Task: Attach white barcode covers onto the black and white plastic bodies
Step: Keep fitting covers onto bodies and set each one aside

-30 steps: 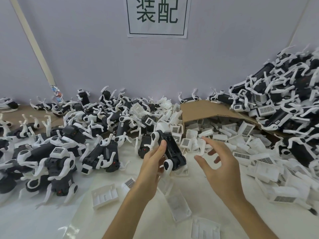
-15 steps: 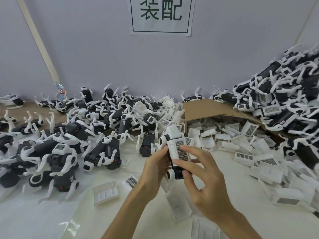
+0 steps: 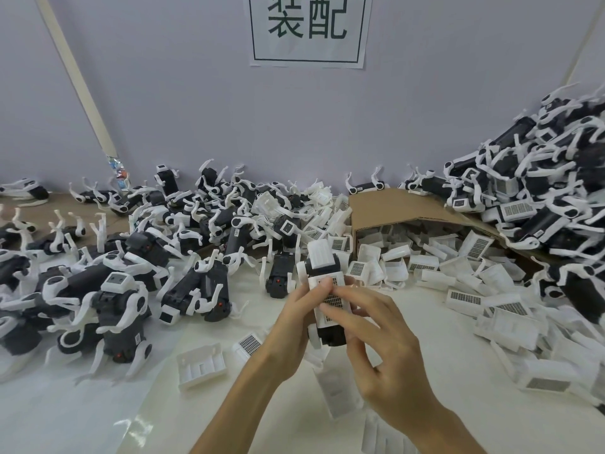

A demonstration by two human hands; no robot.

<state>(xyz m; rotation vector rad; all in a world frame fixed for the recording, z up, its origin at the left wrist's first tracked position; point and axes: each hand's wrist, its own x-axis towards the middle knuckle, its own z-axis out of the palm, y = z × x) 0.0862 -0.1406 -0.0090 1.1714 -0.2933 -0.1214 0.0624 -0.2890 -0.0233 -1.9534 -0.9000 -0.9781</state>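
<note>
Cardboard box (image 3: 393, 211) on its side at the back of the bench (image 3: 82, 417), brown flap raised, mouth facing forward, stuffed with loose white covers (image 3: 425, 267) tumbling out across the glossy white surface. Small shallow shells of moulded plastic, some showing a printed grid label, some flipped to show ribbed insides, like the upturned one (image 3: 201, 363) near the left forearm.

To the left, sprawling pile of bodies (image 3: 114, 290): matte black blocks with curved white legs sticking up every way. To the right, taller heap (image 3: 540, 191) of the same, rising toward the frame's edge.

Front and centre, above the bench, one black and white plastic body (image 3: 334, 337) held upright in both hands, barcode cover (image 3: 335, 301) lying flat against its face. Left hand (image 3: 296, 319) wrapped round the body's left side, fingers out of sight behind it, thumb on the cover's upper edge. Right hand (image 3: 386, 348) with fingers bent across the label and thumb lower down, pinching cover against body.

Paper sign (image 3: 307, 27) with dark characters on the pale wall behind.
</note>
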